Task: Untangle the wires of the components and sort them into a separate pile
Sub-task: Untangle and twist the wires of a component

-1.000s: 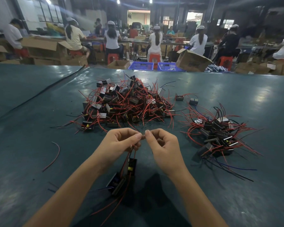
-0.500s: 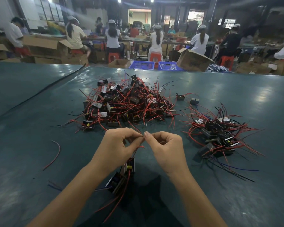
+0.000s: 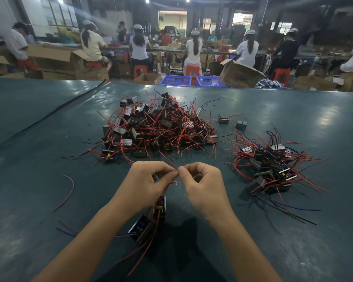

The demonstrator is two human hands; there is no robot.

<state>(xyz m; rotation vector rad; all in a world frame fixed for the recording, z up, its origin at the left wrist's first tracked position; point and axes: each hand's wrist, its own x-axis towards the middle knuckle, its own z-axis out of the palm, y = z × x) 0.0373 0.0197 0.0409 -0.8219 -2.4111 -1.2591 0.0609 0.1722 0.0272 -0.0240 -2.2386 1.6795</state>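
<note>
Two hands met low over the worktop (image 3: 29, 180), fingertips all but touching. The left hand (image 3: 145, 186) pinched a red wire (image 3: 168, 185) between thumb and forefinger, and the right hand (image 3: 204, 186) pinched a fine strand just beside it, thumb to forefinger with the other fingers curled; whether it was the same lead was too small to tell. Under the left hand hung a cluster (image 3: 151, 218) of a few black components, red leads trailing toward the near edge, the lowest part on or just over the worktop, hard to call. So this read as the untangling step, mid-way: one knot being picked apart at the tips, nothing yet freed. Beyond the hands sat the big pile (image 3: 157, 131), a thick snarl of components and red leads, with two strays (image 3: 223, 120) near its right edge. Well off to the right lay the small pile (image 3: 269, 167), looser, presumably the sorted lot. One loose wire (image 3: 67, 192) curved alone on the left. By that split, most of the job remained. The next move looked to call for patience, not force: draw the pinched ends apart gently, follow the lead back through the cluster, let one component drop free, then carry it right to the small pile. A hard tug risked tightening the knot or pulling a lead off.
</note>
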